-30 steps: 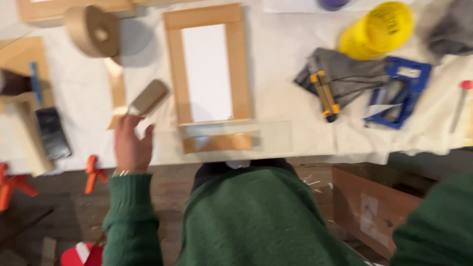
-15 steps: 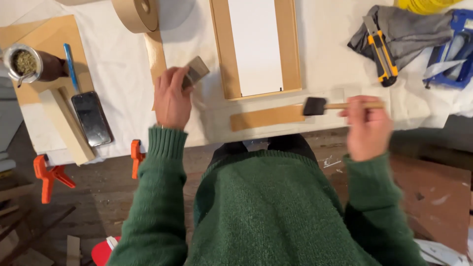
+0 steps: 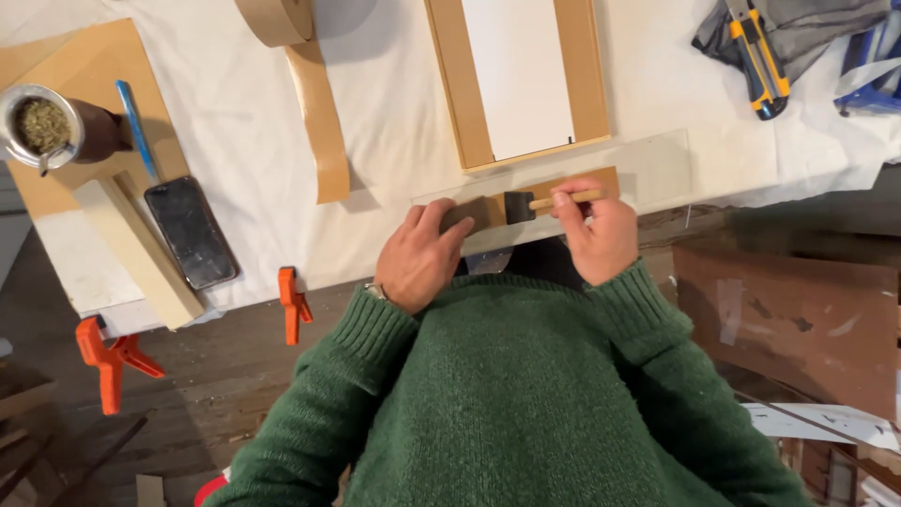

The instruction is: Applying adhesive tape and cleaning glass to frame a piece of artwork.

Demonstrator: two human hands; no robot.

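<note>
Metal cup (image 3: 39, 127) at the far left holds green-brown bits. Two orange clamps (image 3: 111, 355) hang off the table edge (image 3: 253, 282). The left hand (image 3: 424, 255) presses flat on a wood strip (image 3: 563, 180) lying left to right. The right hand (image 3: 595, 228) pinches one foam brush (image 3: 522, 204), its black head pointing left, on the strip.

Wooden frame (image 3: 519, 83) behind foam brush (image 3: 526, 204), phone (image 3: 190, 231) far left, utility knife (image 3: 756, 54) right.
</note>
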